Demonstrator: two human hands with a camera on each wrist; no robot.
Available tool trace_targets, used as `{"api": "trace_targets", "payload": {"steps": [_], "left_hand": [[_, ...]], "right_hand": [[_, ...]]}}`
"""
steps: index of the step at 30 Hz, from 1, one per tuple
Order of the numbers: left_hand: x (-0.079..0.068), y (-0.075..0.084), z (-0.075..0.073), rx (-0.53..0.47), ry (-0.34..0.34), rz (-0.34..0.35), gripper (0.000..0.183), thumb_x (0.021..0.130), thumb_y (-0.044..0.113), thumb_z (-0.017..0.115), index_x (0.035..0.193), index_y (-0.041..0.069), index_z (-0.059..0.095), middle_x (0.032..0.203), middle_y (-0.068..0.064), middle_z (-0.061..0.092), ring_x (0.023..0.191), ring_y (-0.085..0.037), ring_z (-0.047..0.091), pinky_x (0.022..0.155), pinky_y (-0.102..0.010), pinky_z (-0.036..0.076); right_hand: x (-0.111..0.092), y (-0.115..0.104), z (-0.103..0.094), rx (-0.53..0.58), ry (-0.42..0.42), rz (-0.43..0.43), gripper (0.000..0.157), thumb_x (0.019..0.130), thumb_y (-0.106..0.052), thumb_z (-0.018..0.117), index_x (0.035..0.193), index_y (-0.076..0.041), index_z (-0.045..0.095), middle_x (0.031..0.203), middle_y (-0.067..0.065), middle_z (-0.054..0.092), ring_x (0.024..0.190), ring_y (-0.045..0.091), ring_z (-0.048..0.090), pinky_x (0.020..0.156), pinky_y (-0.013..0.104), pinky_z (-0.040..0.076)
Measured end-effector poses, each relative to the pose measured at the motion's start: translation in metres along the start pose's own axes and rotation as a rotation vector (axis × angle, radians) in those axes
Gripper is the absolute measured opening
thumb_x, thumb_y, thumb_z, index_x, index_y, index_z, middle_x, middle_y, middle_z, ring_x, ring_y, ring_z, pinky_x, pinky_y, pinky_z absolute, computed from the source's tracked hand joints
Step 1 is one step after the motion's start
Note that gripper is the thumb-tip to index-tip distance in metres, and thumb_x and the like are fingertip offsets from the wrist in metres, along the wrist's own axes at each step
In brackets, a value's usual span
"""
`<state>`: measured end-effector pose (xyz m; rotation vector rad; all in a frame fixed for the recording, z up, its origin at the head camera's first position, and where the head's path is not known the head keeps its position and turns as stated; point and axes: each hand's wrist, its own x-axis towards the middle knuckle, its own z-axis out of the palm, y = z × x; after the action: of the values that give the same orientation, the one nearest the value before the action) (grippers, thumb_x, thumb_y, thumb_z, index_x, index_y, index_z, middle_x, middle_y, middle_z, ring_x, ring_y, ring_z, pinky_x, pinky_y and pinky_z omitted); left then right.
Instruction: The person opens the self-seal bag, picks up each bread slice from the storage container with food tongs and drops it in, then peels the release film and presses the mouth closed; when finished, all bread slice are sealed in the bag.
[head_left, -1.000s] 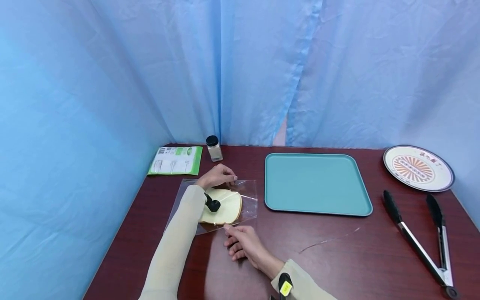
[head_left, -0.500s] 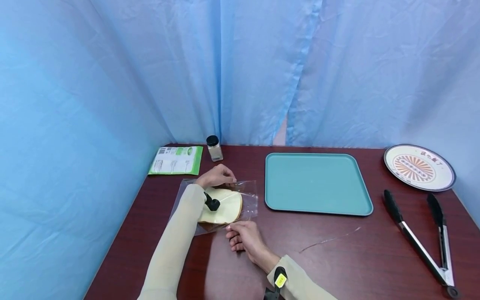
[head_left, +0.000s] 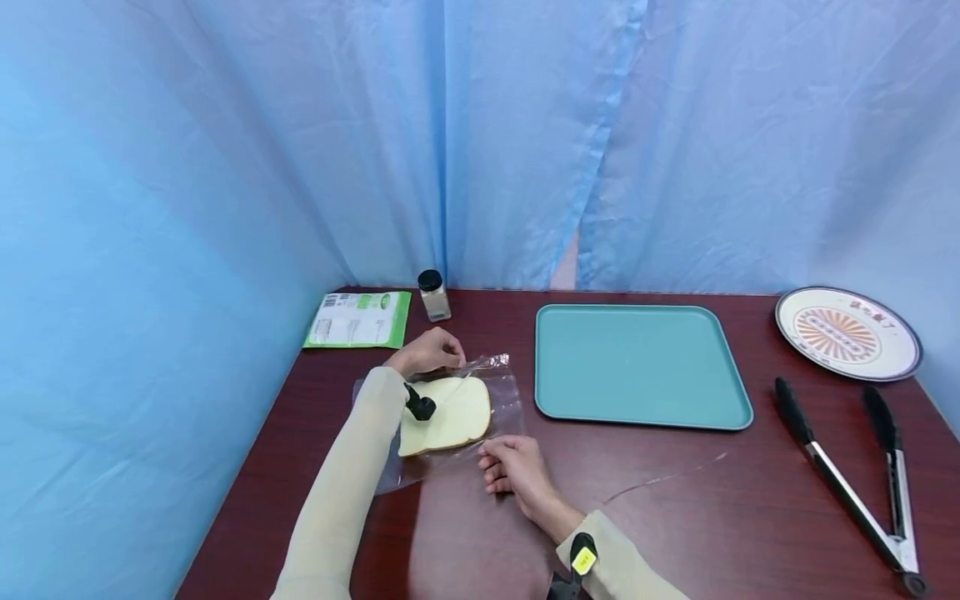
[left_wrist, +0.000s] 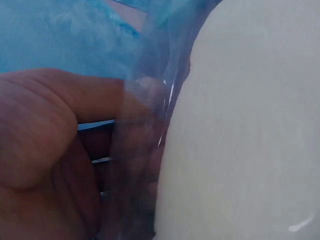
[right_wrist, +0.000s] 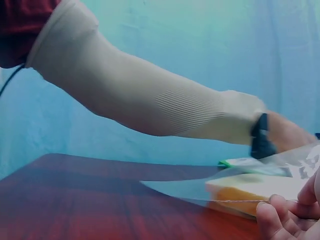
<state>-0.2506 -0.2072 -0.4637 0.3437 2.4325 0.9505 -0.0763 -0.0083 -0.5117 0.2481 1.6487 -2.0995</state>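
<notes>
A slice of bread (head_left: pixel 456 410) lies inside a clear plastic bag (head_left: pixel 512 402) on the left part of the table. At the far edge of the bag, my left hand (head_left: pixel 429 352) pinches the film between thumb and fingers; in the left wrist view the film covers the fingertips of that hand (left_wrist: pixel 47 135), close beside the pale bread (left_wrist: pixel 240 130). My right hand (head_left: pixel 521 473) pinches the near edge with thumb and forefinger, its other fingers curled. From the right wrist view, the bag (right_wrist: pixel 175 191) stretches taut toward the right hand (right_wrist: pixel 287 215), around the brown-crusted bread (right_wrist: pixel 239 197).
A teal tray (head_left: pixel 645 367) lies right of the bag. Beyond the left hand are a green-and-white packet (head_left: pixel 358 320) and a black-capped jar (head_left: pixel 434 297). At the right are a patterned plate (head_left: pixel 847 333) and spread tongs (head_left: pixel 855 496). A thin clear strip (head_left: pixel 663 478) lies nearer.
The right hand has moved right and slightly away from me, drawing the near edge of the bag along. The bag's far right corner has risen, and the bread shows turned a little. The left hand stays nearly still.
</notes>
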Motion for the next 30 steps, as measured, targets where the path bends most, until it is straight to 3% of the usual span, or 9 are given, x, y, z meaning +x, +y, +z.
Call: {"api": "trace_targets", "payload": {"steps": [10,21,26,30], "left_hand": [[-0.019,-0.029,-0.005,-0.061,0.049,-0.044,0.016,0.098,0.010,0.061,0.090,0.006,0.074,0.078,-0.004,0.066,0.072,-0.016,0.057,0.068,-0.026,0.049],[-0.057,-0.053,-0.008,-0.164,0.092,-0.062,0.017,0.098,0.011,0.059,0.094,0.001,0.071,0.088,-0.011,0.071,0.075,-0.017,0.064,0.073,-0.034,0.057],[-0.073,-0.063,-0.008,-0.226,0.106,-0.069,0.017,0.098,0.008,0.059,0.094,-0.004,0.071,0.082,-0.013,0.070,0.072,-0.019,0.064,0.070,-0.036,0.058],[-0.085,-0.072,-0.007,-0.220,0.123,-0.075,0.017,0.097,0.010,0.061,0.095,-0.004,0.071,0.082,-0.012,0.069,0.072,-0.019,0.064,0.070,-0.035,0.058]], "right_hand": [[0.017,-0.015,-0.018,-0.041,0.134,-0.056,0.013,0.094,-0.004,0.058,0.086,0.005,0.063,0.063,0.001,0.060,0.045,0.006,0.052,0.044,0.022,0.050],[0.031,-0.026,-0.022,-0.372,0.250,-0.199,0.017,0.093,-0.012,0.064,0.088,0.002,0.070,0.061,0.005,0.066,0.038,0.007,0.054,0.038,0.029,0.049],[0.036,-0.030,-0.022,-0.432,0.255,-0.228,0.017,0.093,-0.013,0.063,0.088,0.001,0.072,0.057,0.004,0.065,0.038,0.008,0.055,0.039,0.030,0.050],[0.040,-0.031,-0.022,-0.452,0.253,-0.223,0.017,0.093,-0.014,0.063,0.090,0.000,0.073,0.056,0.004,0.065,0.040,0.010,0.057,0.041,0.030,0.051]]}}
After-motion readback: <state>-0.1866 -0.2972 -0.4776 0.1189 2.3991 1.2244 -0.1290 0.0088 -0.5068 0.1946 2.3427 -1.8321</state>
